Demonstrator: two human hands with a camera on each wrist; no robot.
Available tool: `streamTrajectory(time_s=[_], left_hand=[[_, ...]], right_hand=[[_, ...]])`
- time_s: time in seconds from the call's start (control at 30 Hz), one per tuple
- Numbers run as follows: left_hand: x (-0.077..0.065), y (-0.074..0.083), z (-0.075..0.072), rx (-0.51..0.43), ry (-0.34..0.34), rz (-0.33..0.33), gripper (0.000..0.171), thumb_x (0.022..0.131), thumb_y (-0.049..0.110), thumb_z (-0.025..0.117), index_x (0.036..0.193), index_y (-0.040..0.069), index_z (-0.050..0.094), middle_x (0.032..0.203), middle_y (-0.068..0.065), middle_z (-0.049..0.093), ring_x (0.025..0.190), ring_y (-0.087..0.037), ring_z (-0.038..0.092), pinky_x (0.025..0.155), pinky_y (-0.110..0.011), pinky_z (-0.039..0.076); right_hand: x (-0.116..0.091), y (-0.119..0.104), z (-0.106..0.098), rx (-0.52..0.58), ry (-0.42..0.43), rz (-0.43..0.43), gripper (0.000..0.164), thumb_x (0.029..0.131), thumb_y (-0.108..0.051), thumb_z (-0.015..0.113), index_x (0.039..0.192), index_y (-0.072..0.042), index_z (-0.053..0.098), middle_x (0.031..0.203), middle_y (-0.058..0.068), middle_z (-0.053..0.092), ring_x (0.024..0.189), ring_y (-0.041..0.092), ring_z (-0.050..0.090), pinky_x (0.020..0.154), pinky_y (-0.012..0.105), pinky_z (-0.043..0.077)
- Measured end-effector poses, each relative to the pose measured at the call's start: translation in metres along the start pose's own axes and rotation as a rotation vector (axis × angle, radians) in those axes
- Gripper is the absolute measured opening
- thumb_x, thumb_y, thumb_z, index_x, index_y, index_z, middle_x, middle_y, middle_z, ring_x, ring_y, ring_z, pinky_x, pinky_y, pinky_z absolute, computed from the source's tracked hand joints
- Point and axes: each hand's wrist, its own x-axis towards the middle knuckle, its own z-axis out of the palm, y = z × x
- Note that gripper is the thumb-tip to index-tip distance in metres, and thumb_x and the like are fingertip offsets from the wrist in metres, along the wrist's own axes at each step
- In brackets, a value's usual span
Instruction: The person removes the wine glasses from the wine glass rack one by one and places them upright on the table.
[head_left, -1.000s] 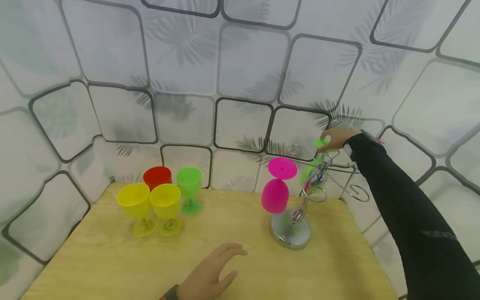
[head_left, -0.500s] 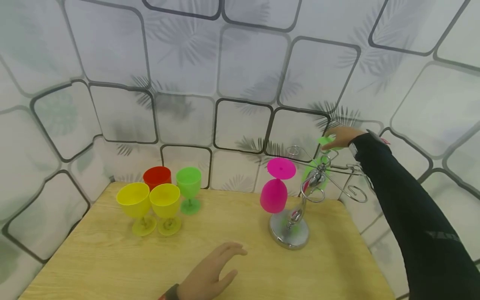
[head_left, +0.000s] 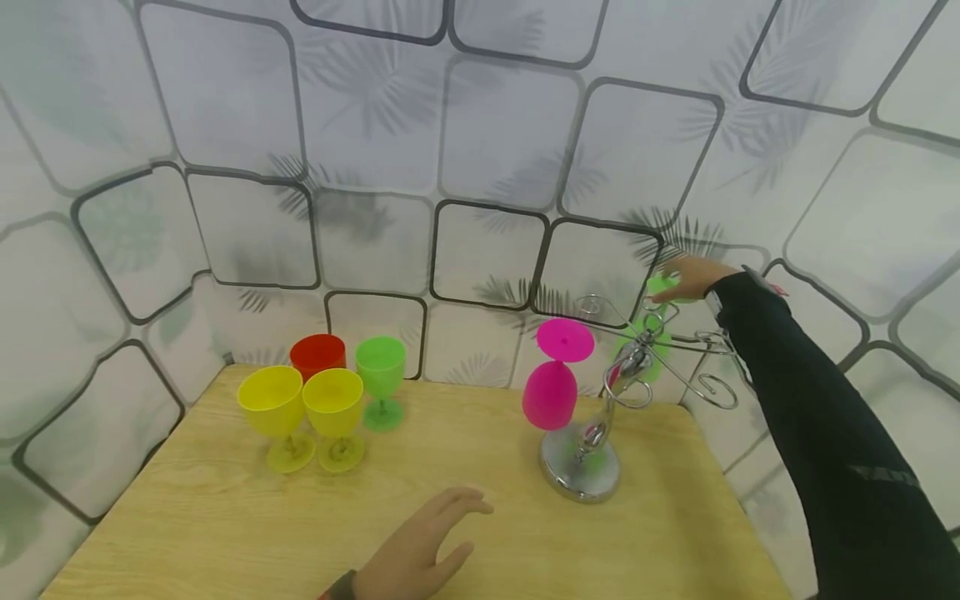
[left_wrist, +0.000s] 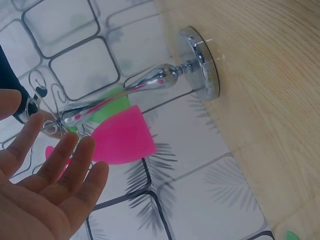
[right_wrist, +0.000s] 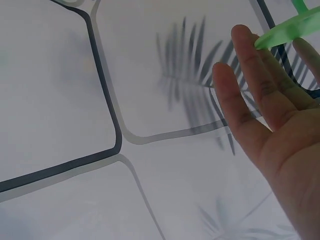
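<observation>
A chrome stand [head_left: 581, 467] with curled wire arms stands on the table. From its left side hangs a pink goblet [head_left: 551, 396], upside down with its foot on top. Behind the stand is an upside-down green goblet [head_left: 652, 337], partly hidden by the wires. My right hand [head_left: 693, 277] holds this goblet by its foot [right_wrist: 290, 27], the fingers and thumb at the rim. My left hand [head_left: 420, 546] is held in front of the stand, fingers loosely spread and holding nothing. In the left wrist view its fingers [left_wrist: 82, 187] overlap the pink goblet without visible contact.
To the left on the wooden table [head_left: 465, 450] stand two yellow goblets [head_left: 272, 400], a red goblet [head_left: 318, 354] behind them and an upright green goblet [head_left: 381, 362]. A patterned wall [head_left: 495, 125] closes off the back and sides.
My right hand has shifted slightly to the right with the green goblet's foot. The left hand, the stand and the other goblets stay as they were.
</observation>
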Motion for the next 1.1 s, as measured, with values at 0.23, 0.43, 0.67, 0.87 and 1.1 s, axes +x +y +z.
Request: streamTrajectory(time_s=[0.23,0.43,0.67,0.87,1.1], left_hand=[[0.001,0.001,0.003,0.023,0.058,0.093,0.041,0.085,0.008,0.063,0.125,0.014,0.053,0.129,0.000,0.053,0.118,-0.017,0.053,0.097,-0.038,0.050],[0.002,0.005,0.003,0.014,0.032,0.086,0.041,0.086,0.009,0.062,0.125,0.014,0.052,0.130,-0.001,0.052,0.118,-0.018,0.053,0.097,-0.038,0.050],[0.001,0.006,0.004,0.015,0.022,0.081,0.040,0.087,0.011,0.061,0.126,0.017,0.051,0.131,-0.001,0.051,0.119,-0.018,0.053,0.097,-0.038,0.050],[-0.002,0.003,0.002,0.013,0.031,0.071,0.040,0.087,0.011,0.061,0.126,0.016,0.051,0.131,-0.001,0.051,0.119,-0.018,0.053,0.098,-0.039,0.049],[-0.005,0.002,-0.003,0.005,0.014,0.026,0.039,0.089,0.012,0.060,0.127,0.016,0.051,0.133,-0.001,0.050,0.120,-0.019,0.052,0.098,-0.040,0.049]], right_hand=[[-0.014,0.001,-0.001,0.068,0.010,0.030,0.069,0.083,-0.043,0.065,0.125,0.009,0.050,0.134,0.037,0.039,0.121,0.055,0.036,0.099,0.064,0.035],[-0.021,-0.011,-0.007,0.055,-0.011,0.007,0.068,0.083,-0.046,0.065,0.125,0.006,0.052,0.135,0.036,0.040,0.123,0.054,0.037,0.099,0.064,0.036],[-0.017,-0.032,-0.015,0.028,-0.033,-0.023,0.068,0.085,-0.045,0.063,0.129,0.005,0.049,0.133,0.034,0.044,0.119,0.051,0.043,0.097,0.062,0.039],[-0.006,-0.053,-0.023,0.030,-0.018,-0.052,0.065,0.086,-0.041,0.062,0.130,0.005,0.046,0.132,0.033,0.046,0.116,0.050,0.047,0.096,0.059,0.041],[0.009,-0.068,-0.033,0.043,-0.016,-0.021,0.066,0.088,-0.042,0.060,0.133,0.003,0.042,0.135,0.033,0.042,0.118,0.050,0.045,0.096,0.059,0.041]])
